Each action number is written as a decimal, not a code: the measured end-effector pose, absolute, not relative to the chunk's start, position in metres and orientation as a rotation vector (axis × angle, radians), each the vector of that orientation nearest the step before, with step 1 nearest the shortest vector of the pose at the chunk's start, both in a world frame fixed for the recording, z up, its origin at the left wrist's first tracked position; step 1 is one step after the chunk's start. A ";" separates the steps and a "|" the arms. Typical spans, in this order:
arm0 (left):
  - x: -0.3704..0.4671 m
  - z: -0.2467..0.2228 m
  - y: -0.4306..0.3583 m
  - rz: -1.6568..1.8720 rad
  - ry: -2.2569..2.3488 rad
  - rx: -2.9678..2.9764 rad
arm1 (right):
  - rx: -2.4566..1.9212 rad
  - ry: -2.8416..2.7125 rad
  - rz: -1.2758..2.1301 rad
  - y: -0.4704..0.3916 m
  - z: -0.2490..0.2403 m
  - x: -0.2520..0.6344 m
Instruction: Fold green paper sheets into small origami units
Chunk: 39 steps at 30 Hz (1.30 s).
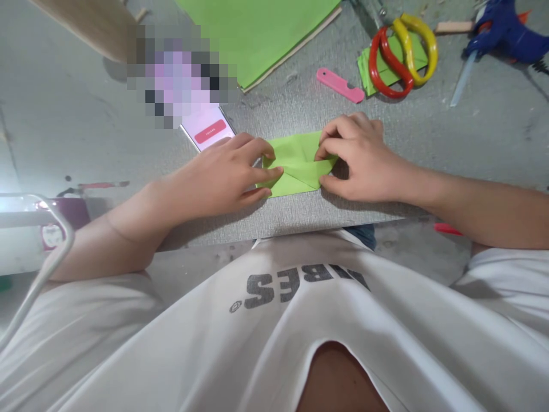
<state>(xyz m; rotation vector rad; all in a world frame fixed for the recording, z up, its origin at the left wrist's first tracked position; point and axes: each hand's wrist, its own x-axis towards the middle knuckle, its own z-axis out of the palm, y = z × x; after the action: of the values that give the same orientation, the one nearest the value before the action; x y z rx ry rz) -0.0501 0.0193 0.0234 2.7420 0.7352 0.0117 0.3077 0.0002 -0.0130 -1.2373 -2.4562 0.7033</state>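
A small green paper lies on the grey textured table near its front edge, with creases and a folded flap across its lower right part. My left hand rests on the paper's left end, its fingers apart and pressing down on the sheet. At the right end, my right hand pinches the raised flap between thumb and fingers. Just beyond my left hand lies a phone with a lit screen, partly blurred out.
Beyond the paper are a pink cutter, scissors with red and yellow handles on folded green papers, and large green sheets. A blue glue gun lies far right. A wooden cylinder stands at upper left.
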 end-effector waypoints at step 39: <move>0.038 -0.040 -0.118 1.175 1.000 2.897 | -0.771 -2.831 0.246 0.005 -0.013 0.311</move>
<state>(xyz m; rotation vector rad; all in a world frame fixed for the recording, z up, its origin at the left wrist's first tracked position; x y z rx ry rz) 0.0381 -0.1176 -0.0400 2.8972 1.0004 1.1748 0.3114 0.0050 -0.0128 -0.7714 -2.8306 0.2463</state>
